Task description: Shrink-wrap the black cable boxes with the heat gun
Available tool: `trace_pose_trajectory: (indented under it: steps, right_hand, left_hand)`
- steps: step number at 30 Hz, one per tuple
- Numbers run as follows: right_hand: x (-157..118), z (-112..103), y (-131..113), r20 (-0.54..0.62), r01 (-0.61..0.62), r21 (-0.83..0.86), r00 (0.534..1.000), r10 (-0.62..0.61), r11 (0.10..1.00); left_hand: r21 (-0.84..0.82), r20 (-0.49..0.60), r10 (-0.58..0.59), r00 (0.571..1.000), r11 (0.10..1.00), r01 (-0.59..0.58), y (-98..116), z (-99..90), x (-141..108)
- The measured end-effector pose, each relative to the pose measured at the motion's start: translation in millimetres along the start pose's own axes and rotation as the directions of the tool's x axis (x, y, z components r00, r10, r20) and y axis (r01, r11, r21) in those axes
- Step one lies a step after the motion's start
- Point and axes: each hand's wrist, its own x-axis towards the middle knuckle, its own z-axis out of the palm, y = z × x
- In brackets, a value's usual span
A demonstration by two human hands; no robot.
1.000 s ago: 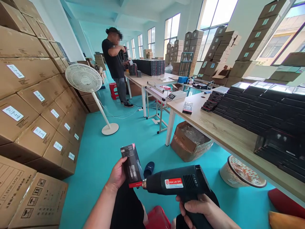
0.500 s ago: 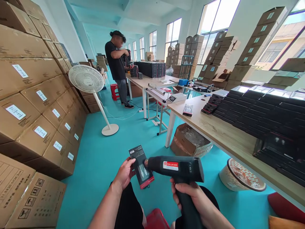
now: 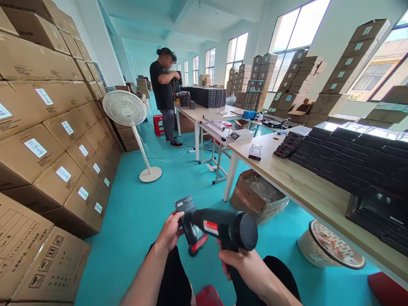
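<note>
My left hand [image 3: 171,229] grips the left edge of a slim black retail box [image 3: 185,205] with a red lower band, held tilted above the floor. My right hand [image 3: 239,263] is wrapped round the handle of a black heat gun [image 3: 223,225] with a red and white label. The gun's nozzle is over the front of the box and hides part of it; whether they touch, I cannot tell. A pale printed picture shows on the box below the nozzle.
On the right, a wooden table [image 3: 296,187] carries stacked black boxes [image 3: 344,153] and a wrapped box [image 3: 255,151]. Beneath it are a carton of plastic film [image 3: 259,195] and a bin [image 3: 328,246]. A white fan [image 3: 124,108], cartons [image 3: 41,144] and a standing co-worker [image 3: 164,89] are farther off.
The heat gun has swung left, its back end turning more toward me and its nozzle moving up the box. My left hand still holds the box. The whole view has shifted slightly.
</note>
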Motion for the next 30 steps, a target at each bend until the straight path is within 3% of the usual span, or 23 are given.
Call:
trace_pose_trajectory:
  steps: [2, 3, 6, 8, 12, 15, 17, 19, 21, 23, 25, 28, 30]
  right_hand:
    - [4, 1, 0, 0.075, -0.011, -0.049, 0.997, 0.014, 0.999]
    - [7, -1, 0, 0.055, 0.006, -0.073, 0.999, -0.002, 0.997]
    - [20, -19, 1, -0.226, 0.062, -0.053, 0.971, -0.073, 0.997]
    - [26, -39, 1, -0.308, 0.058, 0.098, 0.951, -0.025, 0.993]
    - [19, -68, 0, -0.25, 0.027, 0.367, 0.966, 0.071, 0.93]
    - [2, -66, -5, -0.208, 0.02, 0.39, 0.976, 0.067, 0.92]
    - [-8, -57, -13, -0.099, -0.015, 0.366, 0.993, 0.056, 0.93]
    - [-14, -48, -23, -0.012, -0.033, 0.308, 0.999, 0.039, 0.951]
    - [-15, -41, -34, -0.029, -0.001, 0.22, 1.0, 0.008, 0.975]
    - [-12, -38, -44, -0.057, 0.019, 0.124, 0.998, -0.012, 0.992]
    - [-9, -36, -49, 0.015, -0.012, 0.046, 1.0, 0.011, 0.999]
    - [-4, -34, -53, 0.143, -0.032, -0.024, 0.989, 0.035, 0.999]
    - [-2, -33, -53, 0.104, -0.017, -0.048, 0.994, 0.022, 0.999]
  left_hand:
    - [0.004, -0.008, 0.0, 1.0, 1.0, 0.0, 0, -0.5, 2]
    - [0.005, -0.014, 0.003, 1.0, 1.0, -0.003, 0, -1.4, 2]
    - [0.001, -0.012, 0.018, 1.0, 1.0, -0.018, 3, -6.4, 0]
    - [0.025, 0.013, 0.046, 0.999, 0.999, -0.046, 7, -9.9, -4]
    - [0.168, 0.142, 0.245, 0.959, 0.949, -0.268, 11, -11.9, -8]
    - [0.327, 0.271, 0.354, 0.895, 0.841, -0.431, 9, -10.3, -6]
    - [0.442, 0.332, 0.379, 0.864, 0.747, -0.498, 4, -10.8, -2]
    - [0.548, 0.38, 0.397, 0.835, 0.63, -0.549, -2, -13.7, 3]
    - [0.642, 0.428, 0.41, 0.806, 0.49, -0.59, -8, -18.4, 8]
    - [0.702, 0.464, 0.427, 0.776, 0.358, -0.616, -11, -23.3, 12]
    - [0.73, 0.488, 0.441, 0.753, 0.266, -0.629, -13, -26.9, 13]
    - [0.765, 0.5, 0.449, 0.741, 0.173, -0.621, -12, -29.0, 12]
    - [0.792, 0.491, 0.447, 0.748, 0.128, -0.597, -10, -28.9, 10]
